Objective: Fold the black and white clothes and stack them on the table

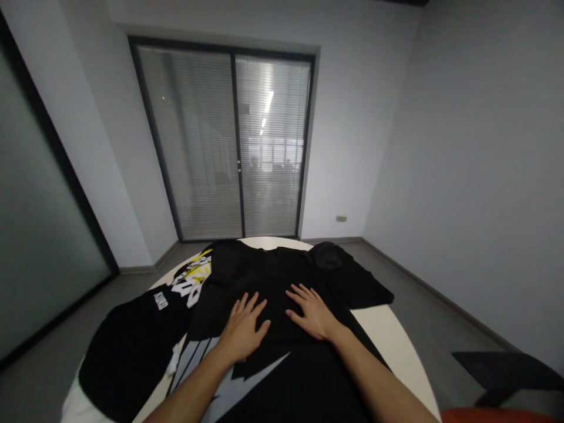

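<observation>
A black T-shirt (273, 270) with a grey print on its lower part lies spread over the table, its collar toward the far edge. My left hand (244, 326) rests flat on the shirt just above the grey print, fingers spread. Palm down on the right half of the shirt is my right hand (311, 311), its fingers also apart. Neither hand holds anything. Part of the shirt's lower end is hidden under my forearms or runs out of view.
Another black garment (127, 346) with white and yellow print lies along the table's left side. Dark cloth (328, 256) is bunched at the far right. The pale round table (399, 343) shows its right edge. A chair (506, 370) stands at lower right.
</observation>
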Demonstrator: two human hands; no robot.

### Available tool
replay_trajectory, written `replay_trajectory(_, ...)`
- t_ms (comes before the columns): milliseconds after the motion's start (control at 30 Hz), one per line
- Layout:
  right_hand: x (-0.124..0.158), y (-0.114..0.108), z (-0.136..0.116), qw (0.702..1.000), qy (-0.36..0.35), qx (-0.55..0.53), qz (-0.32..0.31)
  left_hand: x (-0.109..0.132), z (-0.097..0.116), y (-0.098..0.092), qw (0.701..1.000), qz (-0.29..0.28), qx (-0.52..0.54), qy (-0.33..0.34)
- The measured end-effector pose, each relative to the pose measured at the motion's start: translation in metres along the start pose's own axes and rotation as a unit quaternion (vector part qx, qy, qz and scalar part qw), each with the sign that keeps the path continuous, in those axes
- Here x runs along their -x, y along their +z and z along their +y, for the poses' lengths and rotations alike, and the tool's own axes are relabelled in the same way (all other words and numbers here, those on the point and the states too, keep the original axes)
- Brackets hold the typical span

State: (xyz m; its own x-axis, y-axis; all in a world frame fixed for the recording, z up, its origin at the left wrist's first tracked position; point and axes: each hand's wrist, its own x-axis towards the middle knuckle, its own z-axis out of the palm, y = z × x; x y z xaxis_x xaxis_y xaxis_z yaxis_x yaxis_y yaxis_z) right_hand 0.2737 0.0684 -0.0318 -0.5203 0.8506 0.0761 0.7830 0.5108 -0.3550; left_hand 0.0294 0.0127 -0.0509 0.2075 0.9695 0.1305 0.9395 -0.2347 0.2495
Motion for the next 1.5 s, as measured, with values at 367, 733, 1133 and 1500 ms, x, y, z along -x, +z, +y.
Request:
replay_trajectory(367,-0.002,0.002,0.001,1.000,-0.001,0.001,0.027,0.003,0.008,-0.005,0.999,-0.007,-0.031,-0.004)
replay_trajectory(733,0.012,-0.008,-0.011,0.995,-0.055,-0.001,0.084,0.000,0.008,-0.006,0.999,-0.009,-0.032,-0.011)
replay_trajectory(1133,0.032,0.000,-0.018,1.000,0.000,0.005,0.008,0.020,0.022,-0.008,0.998,-0.044,-0.047,-0.018)
replay_trajectory(1500,0.015,-0.023,-0.006,0.997,0.009,0.035,0.062,-0.004,0.039,-0.047,0.992,-0.117,-0.018,-0.045)
